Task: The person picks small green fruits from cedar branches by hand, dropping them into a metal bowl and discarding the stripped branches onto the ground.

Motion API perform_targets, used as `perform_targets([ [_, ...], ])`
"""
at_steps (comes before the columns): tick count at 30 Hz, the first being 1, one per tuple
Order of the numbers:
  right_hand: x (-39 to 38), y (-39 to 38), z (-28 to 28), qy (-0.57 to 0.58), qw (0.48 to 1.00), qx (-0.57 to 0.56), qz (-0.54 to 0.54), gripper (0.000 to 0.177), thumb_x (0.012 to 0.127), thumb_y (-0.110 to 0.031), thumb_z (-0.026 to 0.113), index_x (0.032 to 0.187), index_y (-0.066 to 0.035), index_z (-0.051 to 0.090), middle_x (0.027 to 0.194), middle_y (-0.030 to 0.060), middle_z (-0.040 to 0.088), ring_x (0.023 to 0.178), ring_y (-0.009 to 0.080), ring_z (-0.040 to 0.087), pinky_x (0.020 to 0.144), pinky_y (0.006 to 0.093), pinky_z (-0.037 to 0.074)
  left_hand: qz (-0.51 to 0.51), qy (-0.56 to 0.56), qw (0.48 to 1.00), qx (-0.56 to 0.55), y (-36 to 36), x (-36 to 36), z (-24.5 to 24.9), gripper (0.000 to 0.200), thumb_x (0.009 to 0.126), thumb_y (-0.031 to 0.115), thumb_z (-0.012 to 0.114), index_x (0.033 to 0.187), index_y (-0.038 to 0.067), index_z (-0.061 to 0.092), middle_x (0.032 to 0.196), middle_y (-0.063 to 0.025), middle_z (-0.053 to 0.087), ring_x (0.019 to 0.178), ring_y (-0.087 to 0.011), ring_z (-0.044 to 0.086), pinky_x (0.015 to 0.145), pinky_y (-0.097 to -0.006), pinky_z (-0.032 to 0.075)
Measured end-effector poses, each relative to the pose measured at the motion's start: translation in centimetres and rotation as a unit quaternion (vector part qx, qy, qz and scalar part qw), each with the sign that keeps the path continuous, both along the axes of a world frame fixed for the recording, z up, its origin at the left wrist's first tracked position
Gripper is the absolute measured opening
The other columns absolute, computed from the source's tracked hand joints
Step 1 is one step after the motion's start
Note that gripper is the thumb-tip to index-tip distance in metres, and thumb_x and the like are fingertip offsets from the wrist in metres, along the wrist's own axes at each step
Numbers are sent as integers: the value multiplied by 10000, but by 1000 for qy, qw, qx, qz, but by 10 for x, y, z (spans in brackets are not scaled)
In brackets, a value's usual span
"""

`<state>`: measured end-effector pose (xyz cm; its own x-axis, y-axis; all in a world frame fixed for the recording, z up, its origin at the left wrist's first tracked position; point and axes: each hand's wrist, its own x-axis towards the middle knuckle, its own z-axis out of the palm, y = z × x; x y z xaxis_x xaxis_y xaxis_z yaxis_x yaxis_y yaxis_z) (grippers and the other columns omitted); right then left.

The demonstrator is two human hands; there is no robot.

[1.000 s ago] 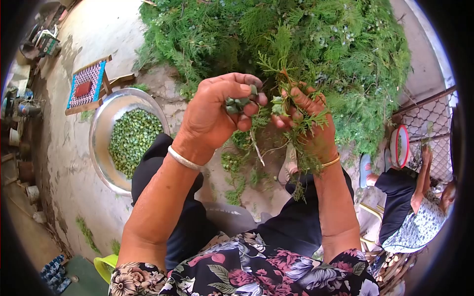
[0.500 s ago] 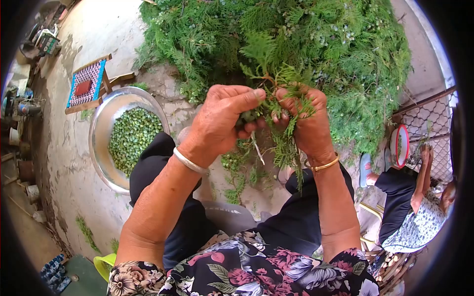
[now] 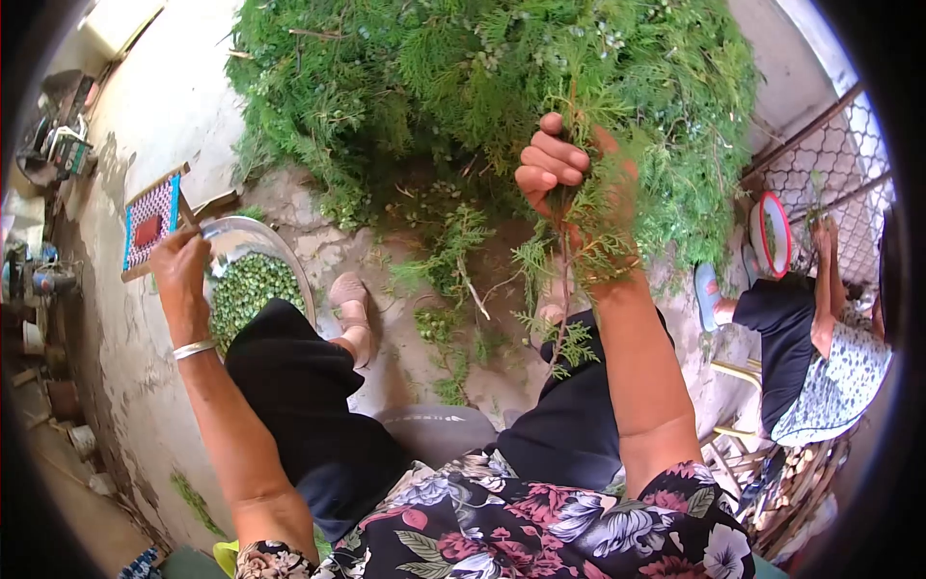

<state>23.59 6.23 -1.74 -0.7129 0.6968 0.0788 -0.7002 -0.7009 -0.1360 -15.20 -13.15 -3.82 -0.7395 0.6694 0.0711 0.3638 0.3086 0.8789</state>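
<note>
Head view: green branch heap (image 3: 434, 87) ahead
Left hand (image 3: 180, 256): by metal basin (image 3: 229, 239) of green berries (image 3: 256, 289); cannot tell whether open or closed
Right hand (image 3: 569, 179): holding leafy sprig (image 3: 563, 309)

"Any room around your left hand (image 3: 181, 261)?"
"Little: the woven stool (image 3: 152, 224) is right by it, the bowl (image 3: 289, 253) just beside, my left knee (image 3: 275, 333) nearer me."
"And between your hands?"
"I've an open gap above the floor (image 3: 405, 323). The branch pile (image 3: 453, 87) blocks the far side, and the sprig (image 3: 563, 314) dangles below my right hand (image 3: 579, 179)."
</note>
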Motion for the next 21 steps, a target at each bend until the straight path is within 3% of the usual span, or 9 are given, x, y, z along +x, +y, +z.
perform_targets([
  [2,3,1,2,-1,1000,-2,2,292,911,-215,497,981,64,543,642,16,466,578,149,457,619,318,411,17,85,993,-82,-17,-21,-18,265,701,132,652,860,-79,641,681,-93,596,574,-198,548,546,-307,419],
  [4,4,0,3,-9,1000,5,-2,289,903,-217,507,976,61,543,632,16,466,584,147,459,623,318,412,86,430,891,-118,-20,-19,-21,297,686,190,691,823,-54,592,723,-188,588,656,-347,555,611,-390,432],
  [6,6,0,5,-19,1000,16,-15,283,902,-217,510,970,56,542,629,19,470,583,149,463,619,323,420,96,472,870,-102,-24,-12,-25,296,699,202,702,798,-27,542,773,-257,551,730,-451,510,665,-441,425],
  [8,7,1,4,-32,999,30,-31,278,900,-218,513,965,51,540,626,22,473,583,150,467,616,329,429,58,342,935,-76,-19,-6,-36,274,733,176,675,852,-50,577,776,-218,588,698,-346,563,654,-408,435],
  [10,3,1,2,-124,987,29,-103,261,897,-216,518,945,40,534,624,29,478,569,156,471,595,348,446,-37,71,997,-8,6,99,12,334,841,160,603,1050,-101,598,895,-119,653,759,-116,574,616,-290,449],
  [11,-3,-1,2,-163,975,26,-150,243,892,-210,522,949,26,522,617,31,465,548,160,465,577,358,457,-77,-25,996,-22,12,126,8,328,877,212,602,1067,-55,608,903,-98,652,796,-153,602,695,-258,478],
  [16,-23,10,-24,-283,919,-45,-272,223,928,-163,465,942,32,573,634,54,529,549,170,521,518,344,469,-321,-433,842,-17,26,274,10,274,919,154,556,1067,-73,599,808,-93,638,686,-141,609,600,-241,485],
  [18,-27,1,-15,-385,850,111,-342,246,909,-180,502,815,24,602,656,65,552,536,150,516,472,344,435,-342,-392,853,-50,27,296,14,236,924,143,541,1033,-55,605,756,-63,615,587,-109,560,509,-218,439],
  [21,-28,1,1,-430,844,90,-308,308,880,-184,540,663,27,599,621,52,541,536,136,501,484,360,431,-265,-425,866,3,32,293,16,170,924,161,540,923,10,616,593,26,477,451,-40,373,388,-186,271],
])
